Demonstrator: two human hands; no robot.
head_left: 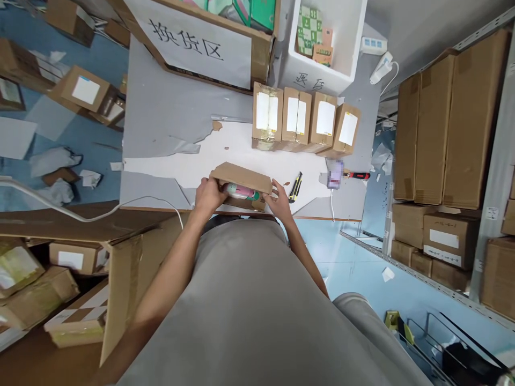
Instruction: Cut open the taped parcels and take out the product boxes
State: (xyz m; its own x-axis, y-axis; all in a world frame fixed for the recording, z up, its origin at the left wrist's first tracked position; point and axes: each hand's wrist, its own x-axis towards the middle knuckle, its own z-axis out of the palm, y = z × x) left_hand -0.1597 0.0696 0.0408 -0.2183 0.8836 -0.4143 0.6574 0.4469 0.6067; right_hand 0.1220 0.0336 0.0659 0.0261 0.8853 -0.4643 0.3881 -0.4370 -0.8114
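Note:
A small cardboard box (241, 175) sits at the table's near edge with its lid flap lifted. Inside it lies a pink and white item with a green end (241, 192), partly covered by the flap. My left hand (210, 196) grips the box at its left end, fingers bent around the flap's corner. At the right end my right hand (279, 201) holds the box's edge between thumb and fingers. Just right of that hand lies a yellow and black box cutter (295, 187).
Several labelled cardboard boxes (267, 115) stand in a row behind. A large carton (201, 48) and a white bin (324, 72) are at the back. A phone (335, 174) and a red-black tool (358, 175) lie right. An open carton (137, 268) of parcels stands left.

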